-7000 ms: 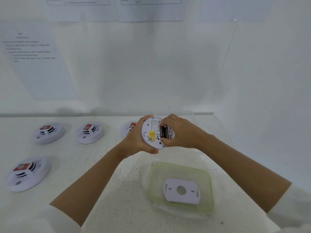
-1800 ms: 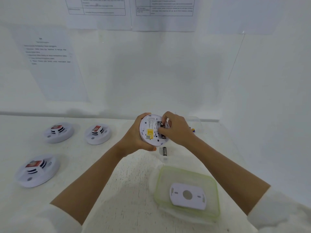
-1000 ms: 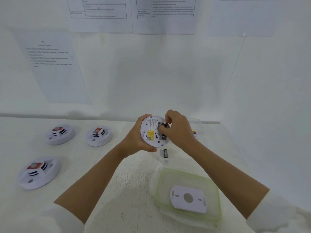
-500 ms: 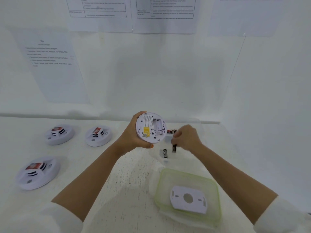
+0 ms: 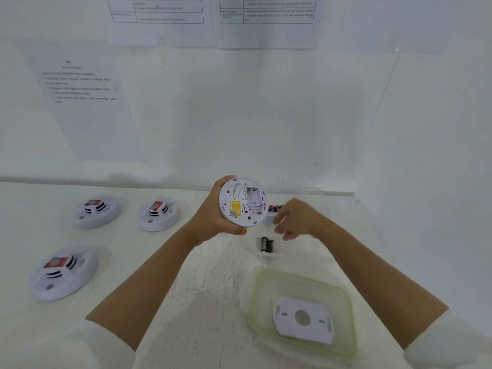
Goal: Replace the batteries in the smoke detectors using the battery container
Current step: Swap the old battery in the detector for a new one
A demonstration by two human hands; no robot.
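A white tabletop (image 5: 207,288) is walled in white. Three smoke detectors (image 5: 159,214) are laid there; a fourth detector (image 5: 242,201) is gripped by the left hand (image 5: 213,219). Two batteries (image 5: 267,244) are seen just below the slack, empty right hand (image 5: 295,218).

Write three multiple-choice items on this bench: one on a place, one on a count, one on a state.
1. The white mounting plate lies: A) on the green-rimmed lid B) on the wall C) under a battery.
2. Detectors resting on the table: A) two B) three C) five.
3. The battery bay of the detector in the left hand is: A) full B) covered C) empty.
Key: A, plate sits within the lid's rim; B, three lie at left; C, the bay shows bare plastic.
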